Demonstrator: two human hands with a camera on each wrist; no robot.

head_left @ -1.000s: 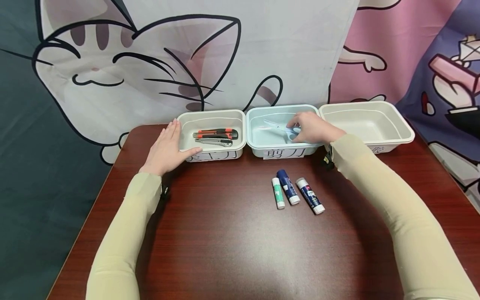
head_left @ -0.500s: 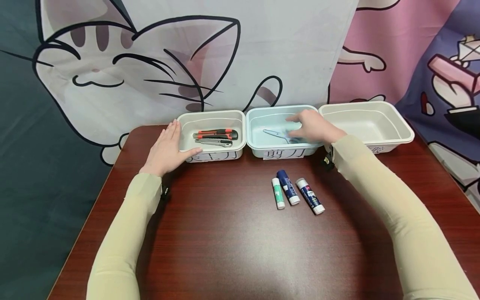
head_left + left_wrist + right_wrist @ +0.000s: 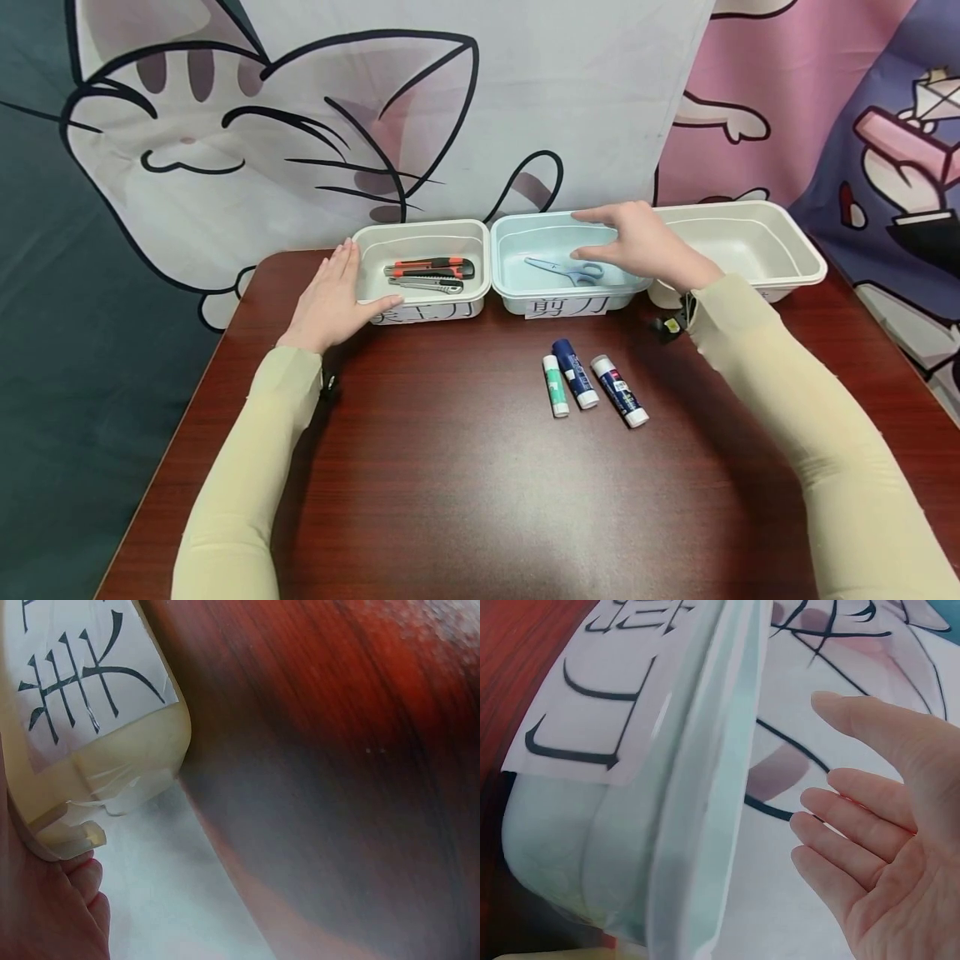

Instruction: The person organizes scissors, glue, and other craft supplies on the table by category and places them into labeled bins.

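My left hand [image 3: 330,296] rests with straight fingers along the left side of the cream bin [image 3: 420,233], its thumb at the front rim. Inside that bin lie several utility knives [image 3: 429,268], orange-black and grey. My right hand [image 3: 637,240] is above the right end of the light blue bin [image 3: 517,293], thumb and fingers spread apart with nothing between them. Light blue scissors [image 3: 573,272] lie on the floor of this bin. In the right wrist view the right palm [image 3: 907,892] faces the bin's rim, fingers extended. The left wrist view shows left fingers [image 3: 86,881] by the bin's corner.
Another cream bin [image 3: 795,250] stands at the right, partly behind the right hand. On the brown table [image 3: 450,483] lie a green glue stick [image 3: 556,386] and two blue glue sticks [image 3: 576,374]. A cat-print cloth [image 3: 585,92] hangs right behind the bins.
My right hand has let go of the scissors, leaving them in the blue bin, then risen and shifted right with fingers spreading. The left hand stays in place.
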